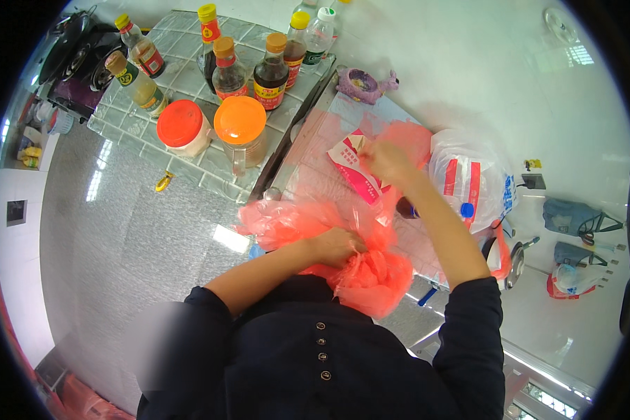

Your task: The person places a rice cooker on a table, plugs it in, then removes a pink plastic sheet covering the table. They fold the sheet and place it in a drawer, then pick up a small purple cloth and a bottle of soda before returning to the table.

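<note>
My left hand (pixel 342 247) is closed around bunched film of a thin red plastic bag (pixel 378 278), close to my dark buttoned top. Loose folds of red film (pixel 294 220) spread to the left of that hand and up over the table edge. Farther forward, my right hand (pixel 391 163) is bent over the upper right side of a pink-and-white printed packet (pixel 354 165). More red film (pixel 412 139) lies just beyond its knuckles. Its fingertips are partly hidden, so whether it grips the packet or the film I cannot tell.
A tiled counter (pixel 199 163) at left bears several sauce bottles, an orange-lidded jug (pixel 240 123) and a red-lidded jar (pixel 181 126). On the table stand a purple animal-shaped dish (pixel 359 86), a white plastic bag (pixel 459 157) and a blue-capped bottle (pixel 467 210). Bags (pixel 575 216) hang on the right wall.
</note>
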Motion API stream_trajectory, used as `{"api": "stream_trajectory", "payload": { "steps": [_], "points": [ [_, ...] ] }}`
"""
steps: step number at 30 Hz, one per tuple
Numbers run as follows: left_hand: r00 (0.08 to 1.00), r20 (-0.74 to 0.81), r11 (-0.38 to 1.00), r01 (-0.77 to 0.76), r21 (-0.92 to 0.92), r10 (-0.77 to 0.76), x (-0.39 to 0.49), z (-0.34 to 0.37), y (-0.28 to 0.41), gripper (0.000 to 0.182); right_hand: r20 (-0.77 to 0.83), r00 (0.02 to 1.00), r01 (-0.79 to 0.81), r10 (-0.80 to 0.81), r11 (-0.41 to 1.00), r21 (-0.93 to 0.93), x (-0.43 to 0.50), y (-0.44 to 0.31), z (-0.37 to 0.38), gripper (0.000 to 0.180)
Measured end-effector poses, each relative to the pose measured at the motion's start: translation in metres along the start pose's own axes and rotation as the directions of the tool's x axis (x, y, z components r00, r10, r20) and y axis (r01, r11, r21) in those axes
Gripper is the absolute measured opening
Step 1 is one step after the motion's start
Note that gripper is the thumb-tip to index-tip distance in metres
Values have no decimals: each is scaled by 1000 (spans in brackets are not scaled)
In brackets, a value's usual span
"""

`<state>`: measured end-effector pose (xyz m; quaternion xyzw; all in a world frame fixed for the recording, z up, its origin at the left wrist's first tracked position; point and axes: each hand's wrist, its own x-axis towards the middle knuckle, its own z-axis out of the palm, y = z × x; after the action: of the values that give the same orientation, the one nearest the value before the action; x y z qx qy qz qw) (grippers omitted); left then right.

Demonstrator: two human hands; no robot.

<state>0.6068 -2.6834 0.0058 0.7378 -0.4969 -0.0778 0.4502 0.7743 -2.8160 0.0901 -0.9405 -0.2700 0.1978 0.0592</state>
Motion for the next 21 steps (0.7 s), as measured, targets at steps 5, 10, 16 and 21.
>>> {"api": "stream_trajectory", "payload": {
  "steps": [5, 10, 16, 21],
  "points": [
    [957, 248, 986, 133, 98, -154, 3, 28, -3, 31, -111, 980, -182, 164, 967, -176, -3, -22, 48, 19],
    [969, 204, 990, 128, 61, -138, 2, 37, -3, 28, -214, 960, -199, 182, 978, -64, -9, -19, 59, 19],
    [959, 202, 973, 218, -76, -199, 2, 16, -4, 20, -100, 971, -118, 217, 800, 588, -24, -35, -18, 17],
    [797, 482, 869, 477, -134, -363, 4, -17, 4, 22, -460, 884, 61, 83, 955, 290, -4, 22, -71, 14]
  ]
}}
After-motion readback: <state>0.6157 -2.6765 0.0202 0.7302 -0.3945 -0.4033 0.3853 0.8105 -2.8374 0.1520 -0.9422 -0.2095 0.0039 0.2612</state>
